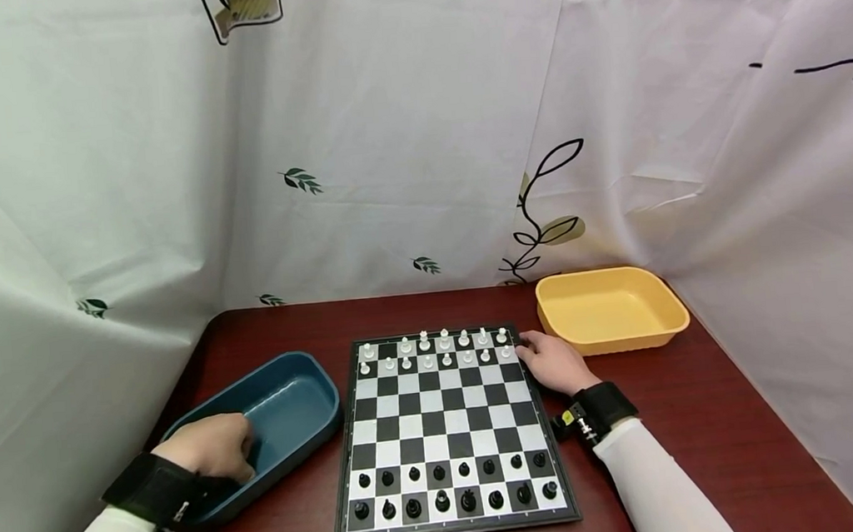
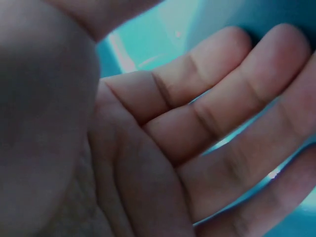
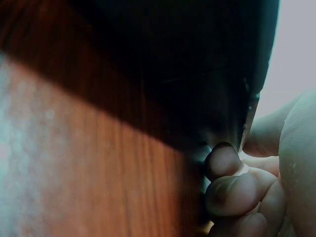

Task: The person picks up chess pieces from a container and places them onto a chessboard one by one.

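Head view overlooks the table (image 1: 709, 411); wrist views sit close against hands.

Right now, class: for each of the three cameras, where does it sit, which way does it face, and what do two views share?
Head: looks forward and down at the black-and-white chessboard; both hands and white sleeves show.
Left wrist: close on the left hand, fingers straight, inside the dark blue plastic tray.
Right wrist: low over the red-brown wooden table; curled fingers at the board's edge.
Shared: head and left wrist both show the blue tray.
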Demonstrator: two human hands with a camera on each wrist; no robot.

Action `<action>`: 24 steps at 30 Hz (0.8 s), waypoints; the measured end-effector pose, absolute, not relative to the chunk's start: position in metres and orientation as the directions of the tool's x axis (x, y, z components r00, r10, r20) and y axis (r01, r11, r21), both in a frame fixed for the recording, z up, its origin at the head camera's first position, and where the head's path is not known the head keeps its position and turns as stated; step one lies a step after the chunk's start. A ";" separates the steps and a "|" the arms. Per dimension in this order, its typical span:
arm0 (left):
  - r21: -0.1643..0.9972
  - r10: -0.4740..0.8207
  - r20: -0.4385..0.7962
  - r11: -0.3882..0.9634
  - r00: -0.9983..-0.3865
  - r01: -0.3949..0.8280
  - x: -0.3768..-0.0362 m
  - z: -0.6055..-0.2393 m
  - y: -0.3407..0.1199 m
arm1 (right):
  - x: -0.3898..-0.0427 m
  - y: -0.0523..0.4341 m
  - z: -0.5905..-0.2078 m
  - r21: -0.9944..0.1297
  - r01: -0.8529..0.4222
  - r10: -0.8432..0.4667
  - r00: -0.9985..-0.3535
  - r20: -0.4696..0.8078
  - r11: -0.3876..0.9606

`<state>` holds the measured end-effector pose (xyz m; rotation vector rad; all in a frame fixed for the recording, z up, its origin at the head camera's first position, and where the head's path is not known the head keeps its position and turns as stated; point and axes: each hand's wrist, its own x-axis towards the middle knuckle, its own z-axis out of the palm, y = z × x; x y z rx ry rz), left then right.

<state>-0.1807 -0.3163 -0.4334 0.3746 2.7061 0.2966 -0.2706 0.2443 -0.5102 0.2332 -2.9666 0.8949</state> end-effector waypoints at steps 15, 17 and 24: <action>0.156 0.212 -0.405 0.975 -0.889 0.161 -0.179 -0.417 -0.316 | -0.266 0.240 -0.500 -0.537 -0.137 -0.127 -0.990 0.056 0.832; 0.149 0.202 -0.421 0.977 -0.884 0.152 -0.176 -0.416 -0.317 | -0.266 0.240 -0.500 -0.535 -0.145 -0.133 -0.989 0.061 0.833; 0.187 0.242 -0.426 0.966 -0.872 0.176 -0.172 -0.418 -0.318 | -0.267 0.241 -0.503 -0.550 -0.115 -0.116 -0.993 0.033 0.827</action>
